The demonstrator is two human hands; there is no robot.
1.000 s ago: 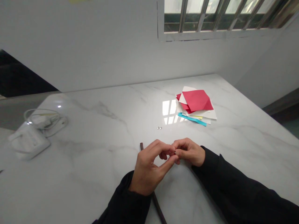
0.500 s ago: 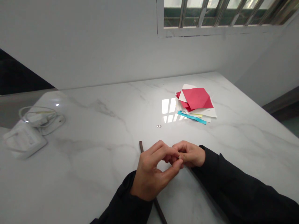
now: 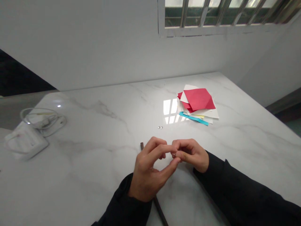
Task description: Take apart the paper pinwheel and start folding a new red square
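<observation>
My left hand [image 3: 150,171] and my right hand [image 3: 191,153] meet fingertip to fingertip just above the white marble table [image 3: 94,150]. Between the pinched fingers sits a tiny metallic piece [image 3: 173,155], too small to make out. A thin dark stick [image 3: 158,207] lies on the table under my left hand, its far end showing beside my fingers. Two tiny shiny beads [image 3: 160,127] rest on the table a little beyond my hands. Both arms wear dark sleeves.
A stack of coloured paper sheets [image 3: 197,103], red on top with white, yellow and blue beneath, lies at the far right. A white charger with coiled cable [image 3: 30,131] sits at the left edge. A barred window [image 3: 223,12] is set in the wall behind.
Both hands have lifted slightly and shifted a little toward the far side, still pinched together on the tiny piece. The view has barely moved.
</observation>
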